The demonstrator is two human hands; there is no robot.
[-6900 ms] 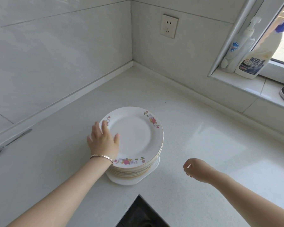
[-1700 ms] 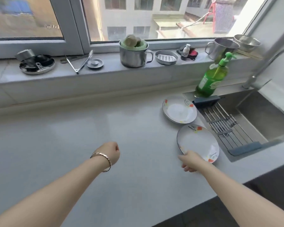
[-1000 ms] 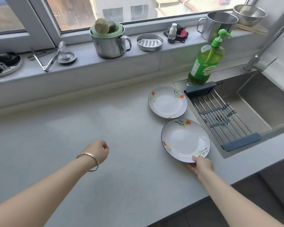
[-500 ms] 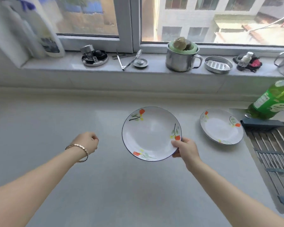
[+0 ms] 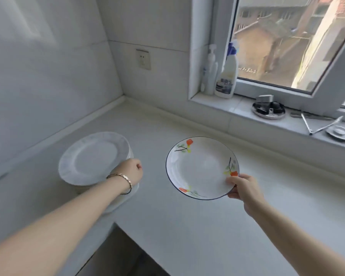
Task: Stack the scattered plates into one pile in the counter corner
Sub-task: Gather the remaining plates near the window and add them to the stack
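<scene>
While right hand (image 5: 245, 191) still pinches flowered plate (image 5: 201, 168), pile (image 5: 92, 158) now in view beside clenched left hand (image 5: 130, 172).

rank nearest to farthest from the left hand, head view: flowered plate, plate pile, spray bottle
1. plate pile, right beside the left hand
2. flowered plate, to its right, in the right hand
3. spray bottle, back on the sill

The left hand (image 5: 130, 172) and wrist cover the near side of the blurred plate pile (image 5: 92, 158). Fingers of the right hand (image 5: 245, 190) lie mostly hidden under the flowered plate (image 5: 201, 168).
</scene>
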